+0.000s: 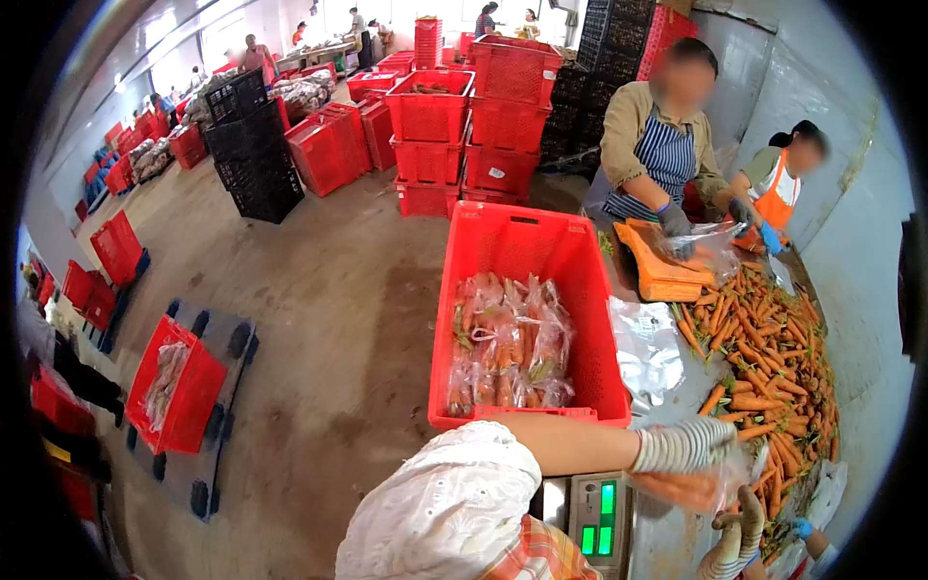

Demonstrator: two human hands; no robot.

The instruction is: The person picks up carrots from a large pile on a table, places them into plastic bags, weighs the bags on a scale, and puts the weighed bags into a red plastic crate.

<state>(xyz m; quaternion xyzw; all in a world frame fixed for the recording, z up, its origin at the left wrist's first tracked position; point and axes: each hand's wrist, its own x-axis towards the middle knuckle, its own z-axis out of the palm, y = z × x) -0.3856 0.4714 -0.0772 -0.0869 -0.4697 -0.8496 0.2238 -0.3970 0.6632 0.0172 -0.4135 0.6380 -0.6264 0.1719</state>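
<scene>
My left hand (684, 447), in a striped glove, is closed on a clear plastic bag of carrots (681, 486) beside the scale. Its arm reaches across the near end of the red crate. My right hand (735, 538), in a dirty glove, is at the bag's open side with its fingers apart, near the loose carrots (773, 387). The scale (592, 527) shows lit green digits below my left forearm. Bagged carrots (507, 338) lie inside the red crate (604, 362).
Flat plastic bags (646, 353) lie between crate and carrot pile. Across the table a gloved co-worker (657, 155) handles a bag by an orange tray (662, 275); another person (778, 184) stands beside. Stacked red crates (507, 116) rise behind. A co-worker's blue-gloved hand (802, 529) shows lower right.
</scene>
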